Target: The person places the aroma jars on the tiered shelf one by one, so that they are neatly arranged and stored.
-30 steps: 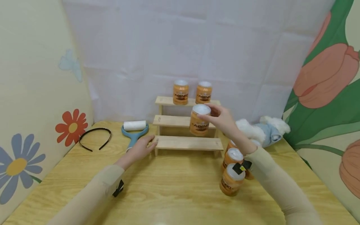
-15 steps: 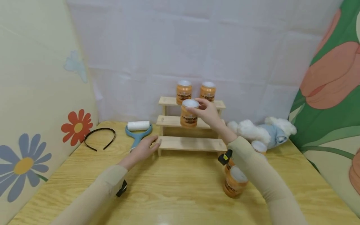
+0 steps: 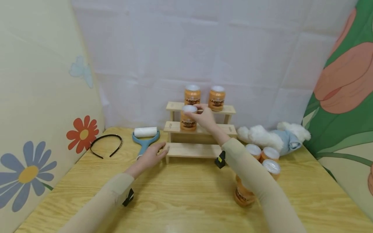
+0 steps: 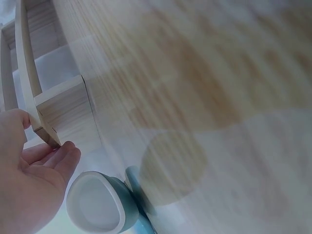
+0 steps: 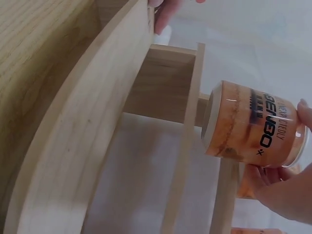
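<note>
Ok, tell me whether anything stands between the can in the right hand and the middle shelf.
Nothing visible does. The right hand holds the can upright at the middle shelf; whether its base touches isn't clear. The cans on the top shelf stand behind, out of the way.

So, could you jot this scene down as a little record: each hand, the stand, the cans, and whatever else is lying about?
Right hand: pinches an orange can near its top, at the middle shelf
Left hand: holds the left end of the lowest shelf
Stand: wooden, three-tiered
Top shelf: two more cans
Table, right: several other cans, partly behind the sleeve; count unclear
Table, left: black headband, blue-handled roller
Back right: white plush toy in blue
</note>
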{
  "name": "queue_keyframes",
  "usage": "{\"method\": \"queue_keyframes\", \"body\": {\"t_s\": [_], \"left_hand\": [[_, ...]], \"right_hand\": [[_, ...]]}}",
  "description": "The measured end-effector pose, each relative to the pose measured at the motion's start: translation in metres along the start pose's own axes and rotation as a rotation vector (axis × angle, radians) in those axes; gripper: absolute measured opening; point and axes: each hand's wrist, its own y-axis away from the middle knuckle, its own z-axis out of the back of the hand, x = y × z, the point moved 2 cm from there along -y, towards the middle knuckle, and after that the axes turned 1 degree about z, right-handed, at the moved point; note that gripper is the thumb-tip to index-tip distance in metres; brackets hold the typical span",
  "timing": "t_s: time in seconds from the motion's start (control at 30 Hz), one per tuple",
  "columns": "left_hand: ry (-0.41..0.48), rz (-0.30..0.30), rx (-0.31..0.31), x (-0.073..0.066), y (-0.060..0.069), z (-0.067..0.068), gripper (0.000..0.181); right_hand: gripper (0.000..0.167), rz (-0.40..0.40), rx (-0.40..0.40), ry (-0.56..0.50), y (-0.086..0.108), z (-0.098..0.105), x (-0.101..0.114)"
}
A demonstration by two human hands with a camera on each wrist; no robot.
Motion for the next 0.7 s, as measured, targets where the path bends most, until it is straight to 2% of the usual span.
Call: {"method": "queue_keyframes", "body": {"t_s": [0.2, 0.43, 0.57, 0.7], "left_hand": [[0.008, -0.003, -0.004, -0.002, 0.001, -0.001, 0.051], [-0.011, 0.001, -0.001, -0.003, 0.001, 0.0, 0.051], [-0.008, 0.011, 0.014, -0.003, 0.002, 0.001, 0.052], [-0.011, 0.007, 0.004, -0.003, 0.001, 0.001, 0.051]], "right_hand": [[0.055, 0.052, -0.016, 0.052, -0.001, -0.009, -0.008], [0.06, 0.069, -0.031, -0.011, -0.004, -0.018, -0.014], [0.059, 0.084, -0.053, -0.004, -0.005, -0.024, -0.014], [0.058, 0.101, -0.06, 0.003, -0.007, -0.028, -0.014]]}}
